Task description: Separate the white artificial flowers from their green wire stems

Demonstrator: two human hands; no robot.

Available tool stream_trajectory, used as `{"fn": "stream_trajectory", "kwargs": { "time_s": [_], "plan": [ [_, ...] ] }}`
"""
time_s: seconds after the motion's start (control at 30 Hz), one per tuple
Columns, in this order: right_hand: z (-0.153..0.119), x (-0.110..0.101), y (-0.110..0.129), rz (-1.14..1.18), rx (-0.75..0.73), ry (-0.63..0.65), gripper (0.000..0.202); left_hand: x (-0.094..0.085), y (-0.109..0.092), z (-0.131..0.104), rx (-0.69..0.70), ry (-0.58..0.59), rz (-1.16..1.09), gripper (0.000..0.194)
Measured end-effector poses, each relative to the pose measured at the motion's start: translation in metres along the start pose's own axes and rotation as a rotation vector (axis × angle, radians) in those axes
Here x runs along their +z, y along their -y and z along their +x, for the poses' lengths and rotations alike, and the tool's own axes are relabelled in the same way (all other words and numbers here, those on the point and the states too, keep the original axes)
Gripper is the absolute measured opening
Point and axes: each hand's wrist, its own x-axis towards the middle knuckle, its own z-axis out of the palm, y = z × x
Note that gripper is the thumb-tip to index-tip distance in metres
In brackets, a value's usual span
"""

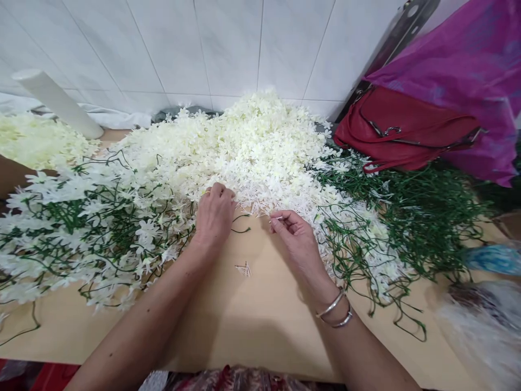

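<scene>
My left hand (214,214) is closed at the near edge of a large heap of white and cream artificial flowers (260,141); its fingertips are hidden among the petals. To its right, my right hand (293,233) pinches a small, thin white piece (277,218) between thumb and fingers, just above the tabletop (260,315). A short green stem (241,231) lies between my hands. Nearer to me rests a little group of thin white pieces (244,269). White flowers on green stems (101,222) are piled on the left.
Bare green stems (411,212) are heaped at the right. Behind them are a red bag (402,127) and a purple plastic bag (459,70). A white roll (61,103) leans at the back left. Clear plastic (484,326) lies at the right front. Another person's arm (14,176) shows at the left edge.
</scene>
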Motion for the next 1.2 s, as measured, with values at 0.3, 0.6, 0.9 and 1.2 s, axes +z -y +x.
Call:
{"fn": "stream_trajectory", "kwargs": {
  "time_s": [0.3, 0.6, 0.9, 1.2],
  "plan": [
    [-0.002, 0.001, -0.001, 0.026, 0.036, -0.009, 0.020, -0.034, -0.008, -0.017, -0.150, -0.249, -0.512, 0.011],
    [-0.007, 0.005, 0.000, 0.093, 0.044, 0.027, 0.017, -0.028, -0.034, -0.052, -0.525, 0.195, -1.086, 0.036],
    [-0.018, 0.013, 0.000, -0.099, -0.263, 0.104, 0.006, -0.028, -0.046, -0.066, -0.385, 0.177, -0.866, 0.027],
    [-0.021, 0.013, -0.001, -0.202, -0.299, 0.077, 0.008, -0.030, -0.051, -0.067, -0.314, 0.209, -0.823, 0.028]
  ]
}}
